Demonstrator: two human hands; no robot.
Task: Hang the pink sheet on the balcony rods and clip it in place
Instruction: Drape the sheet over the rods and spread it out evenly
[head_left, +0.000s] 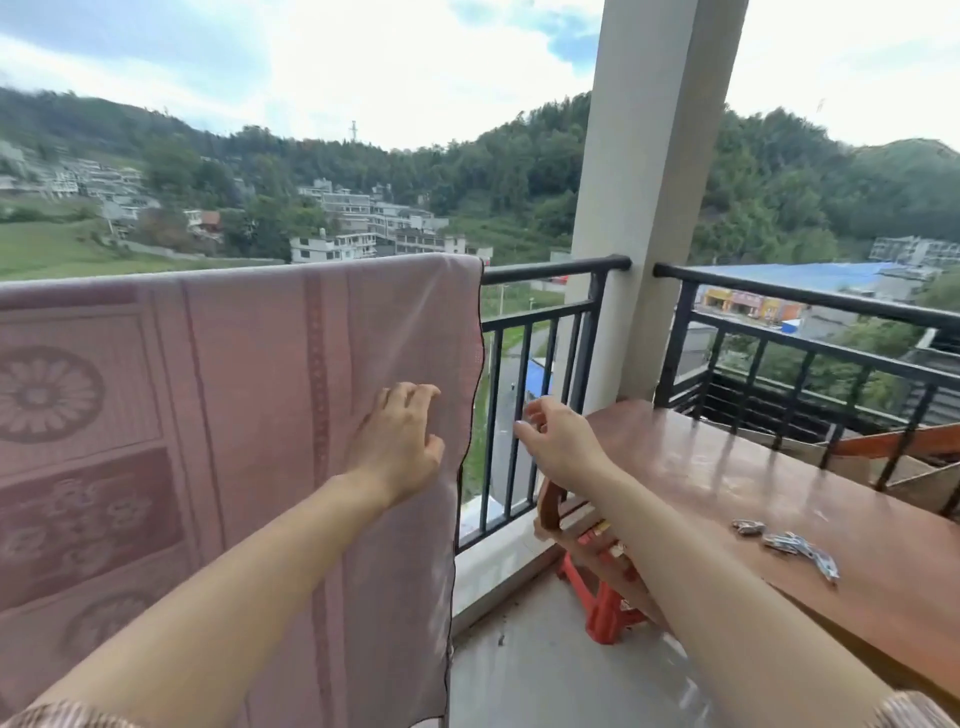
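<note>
The pink sheet (249, 374), patterned with flowers and stripes, hangs over the black balcony rail (550, 270) and drapes down to the floor on the left. My left hand (400, 441) lies flat against the sheet near its right edge, fingers spread. My right hand (556, 441) hovers just right of that edge, in front of the railing bars, fingers loosely curled and holding nothing. Several metal clips (789, 545) lie in a loose pile on the wooden table (727, 467) at the right.
A white pillar (644, 197) splits the railing into two sections. The wooden table stands in the corner against the right railing (810, 332), with a red plastic stool (602, 608) under its near end. Bare concrete floor (545, 670) lies between sheet and table.
</note>
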